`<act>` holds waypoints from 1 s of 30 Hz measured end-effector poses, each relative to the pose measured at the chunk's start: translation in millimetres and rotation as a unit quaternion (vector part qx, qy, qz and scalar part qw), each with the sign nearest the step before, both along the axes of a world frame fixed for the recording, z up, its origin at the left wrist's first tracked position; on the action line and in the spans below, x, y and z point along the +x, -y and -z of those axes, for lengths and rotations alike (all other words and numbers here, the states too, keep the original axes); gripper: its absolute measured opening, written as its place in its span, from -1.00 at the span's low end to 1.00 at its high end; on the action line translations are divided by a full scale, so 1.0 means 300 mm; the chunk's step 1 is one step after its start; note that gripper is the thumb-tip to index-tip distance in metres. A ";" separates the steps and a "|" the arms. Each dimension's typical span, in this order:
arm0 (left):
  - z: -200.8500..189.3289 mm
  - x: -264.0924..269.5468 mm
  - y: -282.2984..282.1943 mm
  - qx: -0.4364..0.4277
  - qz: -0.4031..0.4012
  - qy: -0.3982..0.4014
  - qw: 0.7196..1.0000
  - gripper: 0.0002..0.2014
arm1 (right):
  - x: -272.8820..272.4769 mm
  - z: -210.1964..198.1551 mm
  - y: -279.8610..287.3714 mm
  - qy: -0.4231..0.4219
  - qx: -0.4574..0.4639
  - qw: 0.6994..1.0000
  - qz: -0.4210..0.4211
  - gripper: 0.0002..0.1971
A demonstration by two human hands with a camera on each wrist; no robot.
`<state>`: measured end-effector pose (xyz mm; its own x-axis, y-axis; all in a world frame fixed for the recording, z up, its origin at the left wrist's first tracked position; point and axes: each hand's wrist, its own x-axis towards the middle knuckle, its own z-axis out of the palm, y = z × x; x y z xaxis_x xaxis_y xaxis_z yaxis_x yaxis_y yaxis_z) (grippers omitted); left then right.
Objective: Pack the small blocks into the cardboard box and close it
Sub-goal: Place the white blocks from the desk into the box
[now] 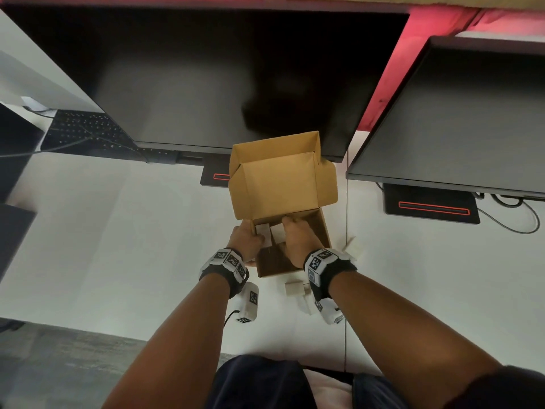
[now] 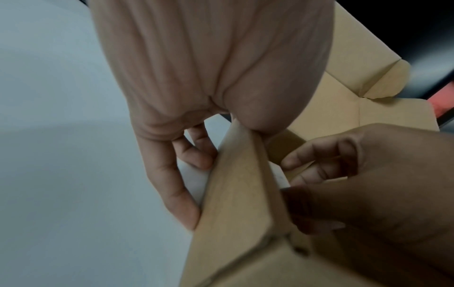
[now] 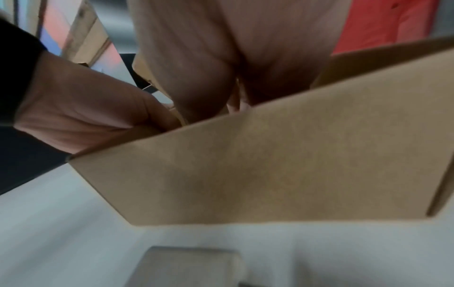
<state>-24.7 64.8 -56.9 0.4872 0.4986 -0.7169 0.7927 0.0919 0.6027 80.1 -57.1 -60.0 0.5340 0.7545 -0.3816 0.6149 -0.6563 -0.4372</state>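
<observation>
Two pale small blocks (image 1: 269, 233) are held inside the open cardboard box (image 1: 320, 228), just ahead of the right hand's (image 1: 295, 242) fingertips, which are curled and pinched on one of them; it could be tipped against its neighbour if released crookedly. The box wall is clamped by the left hand (image 1: 246, 242), thumb inside and fingers (image 2: 194, 155) pressed outside, so the box could be dragged onto the loose block (image 1: 295, 287) lying behind the wrists.

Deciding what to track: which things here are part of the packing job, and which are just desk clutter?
Job:
cardboard box, lid up
blocks in box
blocks on desk
left hand
right hand

Clutter:
monitors
keyboard
cables
</observation>
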 end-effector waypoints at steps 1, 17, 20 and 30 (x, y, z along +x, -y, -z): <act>0.005 0.000 -0.001 0.001 0.002 0.001 1.000 -0.65 | -0.003 0.006 0.001 -0.007 0.017 1.000 0.015 -0.62; 0.018 0.043 0.065 0.132 -0.031 -0.038 0.990 -0.34 | 0.166 -0.109 0.304 0.019 0.213 0.969 0.124 -0.96; 0.014 0.044 0.065 0.134 -0.031 -0.035 0.990 -0.37 | 0.236 -0.084 0.416 0.044 0.130 0.973 0.183 -0.79; 0.002 0.041 0.065 0.129 -0.027 -0.042 0.990 -0.34 | 0.204 0.004 0.514 -0.045 0.084 0.975 0.202 -0.43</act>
